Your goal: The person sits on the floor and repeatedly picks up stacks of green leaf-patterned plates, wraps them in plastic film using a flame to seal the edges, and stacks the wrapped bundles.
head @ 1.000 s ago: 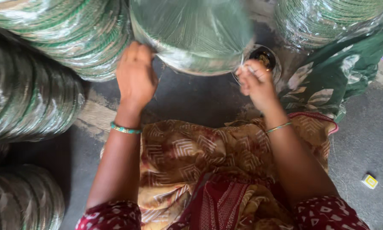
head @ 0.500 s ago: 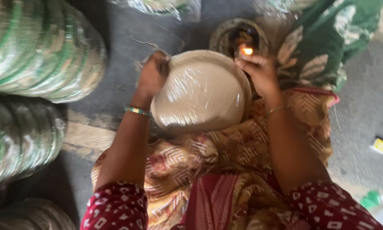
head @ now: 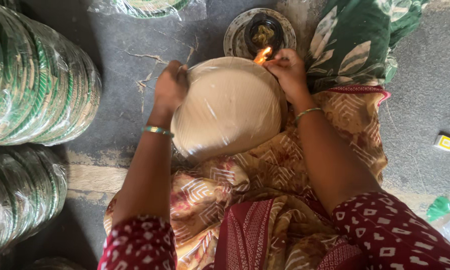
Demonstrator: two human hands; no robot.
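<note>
We're looking straight down over the lap, and both arms reach forward from the patterned red sleeves, elbows bent outward, forearms converging on a plastic-wrapped stack of round plates (head: 228, 106). The stack sits tilted over the lap on the yellow printed cloth (head: 220, 195), its pale underside facing us, its far edge up by the lamp.

The left hand (head: 170, 87) grips the stack's left rim, fingers curled over the far edge, wrist straight, a green bangle (head: 158, 130) on it. The right hand (head: 287, 69) is at the upper right rim, fingers pinched tight on the wrapping there, wrist cocked inward, a thin bangle (head: 307, 112) just below it.

Right beside those pinched fingers a small flame (head: 262, 54) burns, touching or almost touching the stack's top edge; we can't tell which. The flame comes from a dark oil lamp (head: 263, 31) standing on a metal dish (head: 235, 35) on the grey floor (head: 120, 60).

On the left lie wrapped bundles of green-rimmed plates (head: 35, 85) on their sides, well apart from the hands. A green leaf-print fabric (head: 360, 45) lies to the right of the lamp.
</note>
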